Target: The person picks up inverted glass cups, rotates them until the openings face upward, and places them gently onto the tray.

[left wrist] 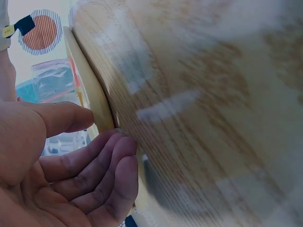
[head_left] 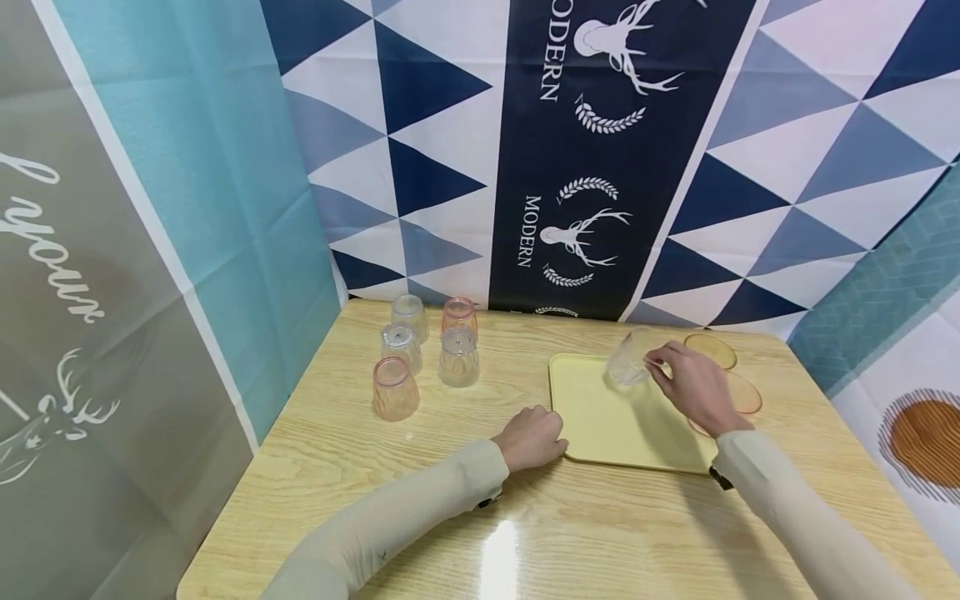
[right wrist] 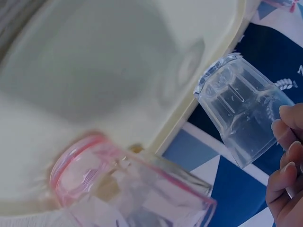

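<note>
A clear plastic cup [head_left: 627, 360] is tilted over the back of a pale yellow tray [head_left: 600, 429]. My right hand [head_left: 693, 385] pinches it by the rim, as the right wrist view shows with the cup [right wrist: 239, 111] and curled fingers [right wrist: 279, 184]. Whether its base touches the tray cannot be told. At the tray's front left corner, my left hand [head_left: 531, 437] pinches the tray edge [left wrist: 97, 101] between thumb and fingers [left wrist: 94, 175]. Near my right hand, a pink-rimmed cup [right wrist: 142, 184] stands at the tray's right side.
On the wooden table's left, a pink cup [head_left: 395, 390], a clear cup [head_left: 459, 360] and a red-pink cup [head_left: 459, 315] stand near other clear cups [head_left: 408, 315]. A yellow cup [head_left: 711, 350] is at the right rear. Patterned curtains [head_left: 442, 150] border the table.
</note>
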A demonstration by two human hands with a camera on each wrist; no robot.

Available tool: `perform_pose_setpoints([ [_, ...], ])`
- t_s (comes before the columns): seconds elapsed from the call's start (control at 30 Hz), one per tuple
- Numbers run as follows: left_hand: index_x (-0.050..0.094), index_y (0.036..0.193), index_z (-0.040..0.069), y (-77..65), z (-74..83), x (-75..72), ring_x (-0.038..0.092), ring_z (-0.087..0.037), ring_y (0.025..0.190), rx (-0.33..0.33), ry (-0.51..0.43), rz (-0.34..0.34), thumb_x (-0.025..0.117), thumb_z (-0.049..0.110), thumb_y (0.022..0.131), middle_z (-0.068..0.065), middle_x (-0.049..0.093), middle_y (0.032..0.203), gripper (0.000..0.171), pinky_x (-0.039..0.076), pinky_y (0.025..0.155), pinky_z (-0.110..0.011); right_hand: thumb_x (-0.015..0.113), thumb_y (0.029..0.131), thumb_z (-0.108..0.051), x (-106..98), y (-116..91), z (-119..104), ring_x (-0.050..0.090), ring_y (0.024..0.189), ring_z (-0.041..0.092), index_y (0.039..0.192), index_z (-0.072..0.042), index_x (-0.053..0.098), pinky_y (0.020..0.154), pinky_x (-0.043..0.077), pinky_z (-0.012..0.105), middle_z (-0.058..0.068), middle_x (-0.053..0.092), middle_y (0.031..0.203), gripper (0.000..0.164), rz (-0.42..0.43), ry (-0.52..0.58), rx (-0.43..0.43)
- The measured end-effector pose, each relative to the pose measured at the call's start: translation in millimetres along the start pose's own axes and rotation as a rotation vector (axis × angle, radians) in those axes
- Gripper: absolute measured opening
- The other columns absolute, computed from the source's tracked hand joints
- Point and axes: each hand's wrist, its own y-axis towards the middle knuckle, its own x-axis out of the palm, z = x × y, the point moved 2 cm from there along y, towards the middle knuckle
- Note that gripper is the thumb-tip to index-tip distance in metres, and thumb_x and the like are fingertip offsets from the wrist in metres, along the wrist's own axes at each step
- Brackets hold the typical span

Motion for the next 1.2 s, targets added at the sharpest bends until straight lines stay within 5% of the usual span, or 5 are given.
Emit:
perform_pose_setpoints([
  [0.4, 0.034, 0.055, 0.017, -0.9, 3.5, -4.7, 0.018, -0.003, 0.040, -0.007, -0.022, -0.020, 0.068, 0.019, 0.099, 0.007, 0.025, 0.050, 0.055, 0.023, 0.037, -0.016, 0.079, 0.085, -0.006, 6.3, -3.6, 22.6, 0.062, 0.061, 0.021, 0.090, -0.005, 0.077, 0.049, 0.046, 0.040, 0.007, 0.069, 0.086, 0.005, -0.039, -0.052, 0.009],
  [1.2, 0.034, 0.055, 0.017, -0.8, 0.4, -2.5, 0.019, -0.003, 0.042, -0.007, -0.020, -0.013, 0.067, 0.019, 0.099, 0.007, 0.026, 0.052, 0.055, 0.023, 0.038, -0.017, 0.078, 0.085, -0.001, 14.1, -1.7, 27.4, 0.062, 0.065, 0.021, 0.097, -0.006, 0.079, 0.049, 0.047, 0.039, 0.005, 0.068, 0.090, 0.013, -0.109, -0.065, 0.018],
])
